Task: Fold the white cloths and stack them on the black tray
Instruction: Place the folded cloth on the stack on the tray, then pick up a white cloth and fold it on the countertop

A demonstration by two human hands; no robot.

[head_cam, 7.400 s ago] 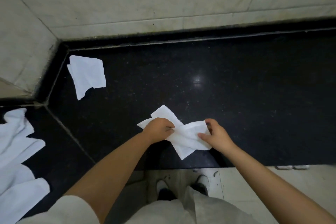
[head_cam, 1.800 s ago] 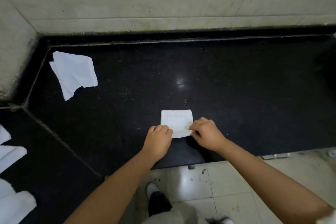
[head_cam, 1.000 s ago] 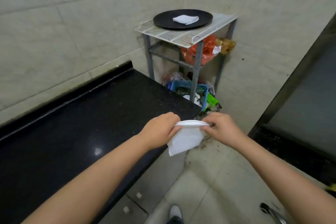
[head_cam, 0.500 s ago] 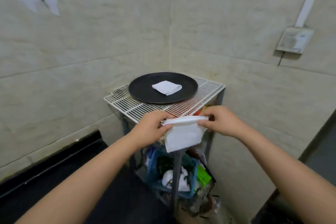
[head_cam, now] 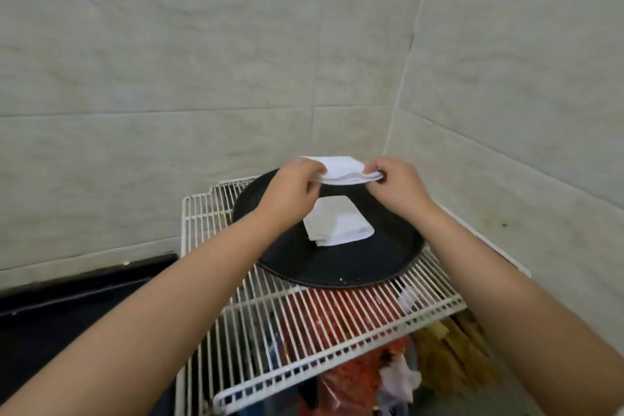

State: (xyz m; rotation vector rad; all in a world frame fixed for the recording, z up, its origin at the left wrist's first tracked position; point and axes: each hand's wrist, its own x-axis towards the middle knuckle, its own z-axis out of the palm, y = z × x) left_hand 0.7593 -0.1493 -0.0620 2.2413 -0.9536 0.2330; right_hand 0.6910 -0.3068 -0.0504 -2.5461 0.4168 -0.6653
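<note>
A round black tray point(head_cam: 381, 260) lies on a white wire rack in the wall corner. One folded white cloth point(head_cam: 337, 226) rests near the tray's middle. Above it I hold a second folded white cloth point(head_cam: 342, 169) level in the air. My left hand point(head_cam: 290, 191) pinches its left edge and my right hand point(head_cam: 396, 186) pinches its right edge. The held cloth hovers over the far part of the tray, apart from the cloth below.
The white wire rack point(head_cam: 304, 324) stands against tiled walls. Beneath it sit red bags point(head_cam: 341, 321) and other clutter. A black countertop point(head_cam: 74, 311) ends at the rack's lower left side.
I have come closer to the rack and raised the folded cloth from in front of the rack to above the tray, turning it flat. Both hands keep their pinch.
</note>
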